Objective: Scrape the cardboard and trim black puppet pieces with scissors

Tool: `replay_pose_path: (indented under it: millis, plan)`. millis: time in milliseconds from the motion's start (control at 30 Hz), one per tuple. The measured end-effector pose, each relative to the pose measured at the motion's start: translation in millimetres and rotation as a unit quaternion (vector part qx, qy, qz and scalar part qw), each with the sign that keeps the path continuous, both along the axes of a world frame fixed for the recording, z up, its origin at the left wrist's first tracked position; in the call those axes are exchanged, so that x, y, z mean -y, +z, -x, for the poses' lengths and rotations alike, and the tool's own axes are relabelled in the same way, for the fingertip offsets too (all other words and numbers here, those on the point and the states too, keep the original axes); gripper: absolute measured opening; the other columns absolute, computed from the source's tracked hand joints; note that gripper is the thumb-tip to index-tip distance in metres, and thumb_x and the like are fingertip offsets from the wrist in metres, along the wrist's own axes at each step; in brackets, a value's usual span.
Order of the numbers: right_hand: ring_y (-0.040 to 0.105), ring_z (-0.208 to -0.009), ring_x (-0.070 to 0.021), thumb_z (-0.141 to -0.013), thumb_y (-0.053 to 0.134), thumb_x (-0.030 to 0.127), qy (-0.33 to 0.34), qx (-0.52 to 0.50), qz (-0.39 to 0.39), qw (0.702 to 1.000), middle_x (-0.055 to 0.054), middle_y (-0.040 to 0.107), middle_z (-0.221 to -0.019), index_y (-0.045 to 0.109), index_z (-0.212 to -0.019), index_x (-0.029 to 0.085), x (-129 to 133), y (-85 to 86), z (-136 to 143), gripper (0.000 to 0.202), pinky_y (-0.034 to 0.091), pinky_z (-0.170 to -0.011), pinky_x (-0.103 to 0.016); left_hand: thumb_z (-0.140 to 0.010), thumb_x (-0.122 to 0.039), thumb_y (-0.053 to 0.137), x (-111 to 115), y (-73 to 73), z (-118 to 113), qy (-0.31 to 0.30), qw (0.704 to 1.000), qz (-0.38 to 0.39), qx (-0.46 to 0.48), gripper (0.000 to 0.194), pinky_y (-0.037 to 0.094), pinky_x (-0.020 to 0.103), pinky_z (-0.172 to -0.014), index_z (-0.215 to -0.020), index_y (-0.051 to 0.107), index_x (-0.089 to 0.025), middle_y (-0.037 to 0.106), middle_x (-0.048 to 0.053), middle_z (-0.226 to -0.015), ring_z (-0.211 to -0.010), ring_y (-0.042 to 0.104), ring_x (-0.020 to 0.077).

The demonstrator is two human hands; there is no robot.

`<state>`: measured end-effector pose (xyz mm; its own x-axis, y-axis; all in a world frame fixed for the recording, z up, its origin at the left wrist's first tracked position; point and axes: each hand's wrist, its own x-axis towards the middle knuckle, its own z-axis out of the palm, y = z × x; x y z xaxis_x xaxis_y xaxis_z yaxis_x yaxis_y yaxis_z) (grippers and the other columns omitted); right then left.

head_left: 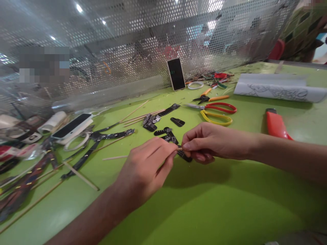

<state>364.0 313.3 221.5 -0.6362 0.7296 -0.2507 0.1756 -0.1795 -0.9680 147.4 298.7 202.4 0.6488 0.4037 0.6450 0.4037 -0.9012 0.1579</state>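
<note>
My left hand point(149, 161) and my right hand point(201, 144) meet over the green table, both closed in a pinch. Between the fingertips a short length of thin wooden stick point(180, 149) shows, and both hands grip it; the fingers hide the rest. Just behind and below it lie black cut-out pieces with white line drawings, among them a bent piece point(167, 132) and a small rounded one point(177, 121). A larger black figure piece point(150, 122) lies farther back, beside several thin sticks point(143, 117).
Red-and-yellow-handled scissors point(221, 108), orange-handled pliers point(204, 98) and a red-handled cutter point(277, 124) lie to the right. A phone point(176, 74) stands by the perforated metal screen point(143, 44). Jointed black strips point(98, 137) and loose sticks point(81, 176) spread leftward. Rolled paper point(278, 90) rests at back right.
</note>
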Motion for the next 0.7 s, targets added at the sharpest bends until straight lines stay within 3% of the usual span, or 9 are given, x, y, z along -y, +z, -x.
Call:
replay_pose_path:
  millis: [367,533,700]
  plan:
    - [0.04,-0.042,-0.0047,-0.083,0.058,0.024,-0.033,0.052,-0.074,0.995,0.005,0.053,-0.048,0.06,-0.068,0.014,1.9,-0.3,1.0,0.018,0.031,-0.042,-0.018,-0.09,-0.007,0.055,2.4,4.4,-3.2,0.008,0.999,0.013,-0.028,0.013,0.047,0.026,-0.074,-0.099,0.063,-0.008,0.065,0.006,-0.087,-0.08,0.057,0.0131]
    - [0.039,-0.043,-0.005,-0.08,0.057,0.02,-0.021,0.11,-0.168,0.979,0.006,0.053,-0.049,0.061,-0.067,0.015,2.0,3.5,1.0,0.015,0.029,-0.043,-0.019,-0.09,-0.005,0.052,3.4,4.9,-3.4,0.0,0.999,0.016,-0.043,0.013,0.047,0.029,-0.07,-0.095,0.064,-0.004,0.064,0.008,-0.08,-0.075,0.055,0.0149]
    - [0.042,-0.046,-0.0052,-0.078,0.056,0.017,-0.003,0.154,-0.246,0.957,0.005,0.057,-0.053,0.064,-0.068,0.015,1.2,3.2,-0.8,0.013,0.029,-0.043,-0.019,-0.09,-0.004,0.052,2.9,3.7,0.2,-0.008,0.996,-0.017,-0.088,0.019,0.048,0.033,-0.066,-0.105,0.064,0.001,0.063,0.012,-0.082,-0.076,0.055,0.0181]
